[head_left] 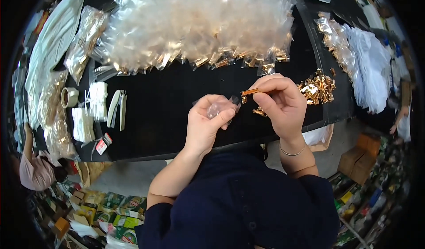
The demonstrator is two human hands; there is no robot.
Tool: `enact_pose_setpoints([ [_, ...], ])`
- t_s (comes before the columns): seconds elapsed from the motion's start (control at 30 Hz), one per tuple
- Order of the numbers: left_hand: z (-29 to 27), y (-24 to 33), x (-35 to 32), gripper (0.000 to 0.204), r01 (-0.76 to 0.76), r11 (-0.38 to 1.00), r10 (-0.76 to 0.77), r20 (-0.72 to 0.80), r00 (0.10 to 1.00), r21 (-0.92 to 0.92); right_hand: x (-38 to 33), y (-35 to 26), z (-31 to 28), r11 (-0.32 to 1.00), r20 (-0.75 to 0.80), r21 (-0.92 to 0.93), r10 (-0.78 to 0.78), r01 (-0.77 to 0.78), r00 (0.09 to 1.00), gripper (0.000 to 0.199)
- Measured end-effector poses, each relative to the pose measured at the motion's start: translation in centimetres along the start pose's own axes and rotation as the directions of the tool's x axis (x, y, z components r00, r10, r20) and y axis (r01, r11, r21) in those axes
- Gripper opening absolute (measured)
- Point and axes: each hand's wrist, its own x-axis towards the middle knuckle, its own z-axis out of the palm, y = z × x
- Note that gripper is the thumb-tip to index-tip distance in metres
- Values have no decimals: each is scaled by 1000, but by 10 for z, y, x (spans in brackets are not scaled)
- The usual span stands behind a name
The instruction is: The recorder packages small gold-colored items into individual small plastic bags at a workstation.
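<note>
My left hand (200,127) pinches a small clear plastic bag (217,109) over the front of the black table (146,129). Just to its right, my right hand (287,109) grips a small gold metal clip (250,91) between thumb and fingertips. The clip's free end points toward the bag, close to its edge. Beyond my right hand lies a loose pile of similar gold clips (319,88). One more gold piece (259,111) shows under my right hand, partly hidden by it.
A big heap of filled clear bags (199,23) covers the table's far side. At left are a tape roll (70,97), white bundles (98,102), a white stapler-like tool (116,110) and a red-white tag (103,144). White plastic bags (366,67) lie at right. Another person (37,171) is at far left.
</note>
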Motion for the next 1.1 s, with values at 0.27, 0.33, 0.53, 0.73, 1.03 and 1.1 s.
enact_pose_setpoints([
  [0.27, -4, -1, -3, 18, 23, 998, -20, 49, 999, -66, 0, -7, 4, 980, 204, -178, -51, 88, 978, 17],
  [0.33, -4, -1, -2, 18, 21, 997, -17, 49, 999, -81, -1, -7, 9, 979, 144, -192, -49, 76, 988, 14],
  [0.53, -11, -9, -1, 22, -28, 997, 32, 60, 998, -70, 1, -9, 9, 932, 299, -356, 49, 64, 953, 15],
  [0.73, -11, -11, -3, 25, -63, 988, 75, 80, 994, -139, 14, -6, 9, 916, 477, -360, 18, 176, 879, 19],
  [1.03, -18, 0, -4, 24, -117, 993, 117, -94, 989, 5, 62, 20, -4, 748, 413, -600, -16, 286, 910, 14],
  [1.1, -18, -2, -4, 27, -103, 993, 105, -34, 994, 57, 48, 10, -10, 763, 224, -623, -39, 174, 974, 14],
])
